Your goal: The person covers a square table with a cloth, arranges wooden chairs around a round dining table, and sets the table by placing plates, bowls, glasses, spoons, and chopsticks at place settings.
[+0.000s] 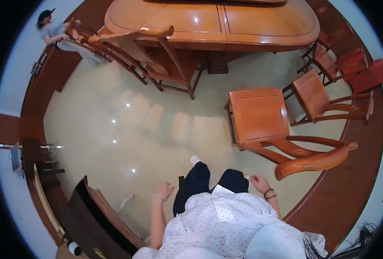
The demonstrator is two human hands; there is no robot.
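Observation:
My left hand [165,190] hangs beside my dark trousers [192,184], its fingers loosely curled, and nothing shows in it. On the other side my right hand [259,183], with dark bands at the wrist, is closed near my thigh. A small white thing [247,177] shows at its fingertips, too small to name. The wooden chair [260,113] with a curved back stands closest to my right hand, a short distance off. Neither hand touches any furniture.
A large wooden table [264,26] stands ahead, with chairs [167,64] along its near left side. More chairs [312,95] and a red seat [368,75] are at right. A person [55,32] stands far left beside the chairs. A dark panel [92,220] is at lower left.

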